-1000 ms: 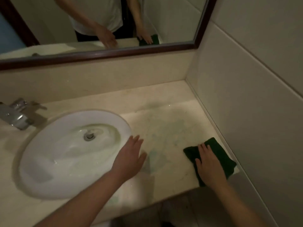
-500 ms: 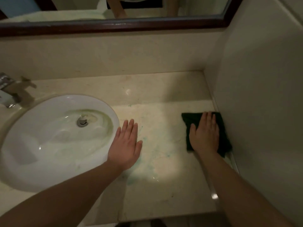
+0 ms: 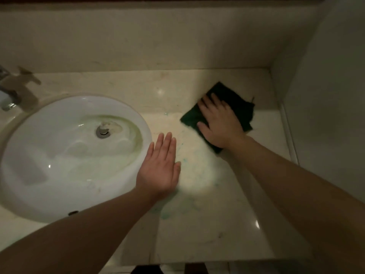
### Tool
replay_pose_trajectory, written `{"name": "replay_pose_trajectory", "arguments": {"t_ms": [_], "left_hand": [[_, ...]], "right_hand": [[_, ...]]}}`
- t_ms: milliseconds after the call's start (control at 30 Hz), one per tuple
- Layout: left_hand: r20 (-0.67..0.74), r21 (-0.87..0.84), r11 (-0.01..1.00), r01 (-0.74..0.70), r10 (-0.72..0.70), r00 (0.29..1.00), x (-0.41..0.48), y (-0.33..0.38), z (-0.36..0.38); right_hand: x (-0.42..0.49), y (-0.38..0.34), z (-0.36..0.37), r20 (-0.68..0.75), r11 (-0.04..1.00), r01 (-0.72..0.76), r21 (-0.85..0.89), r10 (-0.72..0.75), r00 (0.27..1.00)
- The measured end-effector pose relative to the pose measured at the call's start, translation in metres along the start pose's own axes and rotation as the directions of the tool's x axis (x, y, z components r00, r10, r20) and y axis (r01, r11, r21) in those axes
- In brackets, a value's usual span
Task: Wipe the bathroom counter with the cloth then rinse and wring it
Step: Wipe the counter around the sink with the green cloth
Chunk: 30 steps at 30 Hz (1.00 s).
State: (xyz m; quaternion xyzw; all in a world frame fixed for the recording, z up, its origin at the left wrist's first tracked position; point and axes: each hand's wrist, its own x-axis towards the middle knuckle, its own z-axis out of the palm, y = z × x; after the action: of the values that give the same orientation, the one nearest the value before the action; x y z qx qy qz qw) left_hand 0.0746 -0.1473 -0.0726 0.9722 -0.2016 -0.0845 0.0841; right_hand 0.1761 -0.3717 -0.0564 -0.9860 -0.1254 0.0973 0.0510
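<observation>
Green cloth (image 3: 240, 107): flat under right hand (image 3: 219, 125), fingers spread, pressing.
Smears (image 3: 189, 161): nearer-left of cloth on surface (image 3: 227, 224).
Left hand (image 3: 160, 167): released, flat beside sink (image 3: 29, 155).

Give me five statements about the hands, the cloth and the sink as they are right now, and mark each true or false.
1. The right hand presses flat on the dark green cloth. True.
2. The cloth lies inside the sink basin. False: it lies on the counter, to the right of the sink.
3. The left hand lies open, fingers straight, beside the sink's rim. True.
4. Water is running from the faucet. False: no stream shows.
5. The left hand grips a corner of the cloth. False: it is apart from the cloth and holds nothing.
</observation>
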Motion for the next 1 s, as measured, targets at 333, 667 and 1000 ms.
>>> {"name": "replay_pose_trajectory", "arguments": {"t_ms": [333, 667, 1000], "left_hand": [[0.020, -0.026, 0.999, -0.019, 0.019, 1.000, -0.002, 0.000, -0.006], [-0.005, -0.031, 0.999, -0.024, 0.023, 1.000, -0.001, -0.001, -0.003], [-0.007, -0.005, 1.000, -0.009, 0.009, 1.000, -0.002, 0.003, -0.005]], "right_hand": [[-0.174, -0.009, 0.029, 0.082, 0.950, -0.296, -0.101, 0.304, 0.949], [-0.052, 0.006, 0.015, -0.029, 0.846, -0.530, 0.061, 0.532, 0.846], [-0.229, -0.043, 0.046, 0.057, 0.945, -0.328, -0.003, 0.328, 0.943]]}}
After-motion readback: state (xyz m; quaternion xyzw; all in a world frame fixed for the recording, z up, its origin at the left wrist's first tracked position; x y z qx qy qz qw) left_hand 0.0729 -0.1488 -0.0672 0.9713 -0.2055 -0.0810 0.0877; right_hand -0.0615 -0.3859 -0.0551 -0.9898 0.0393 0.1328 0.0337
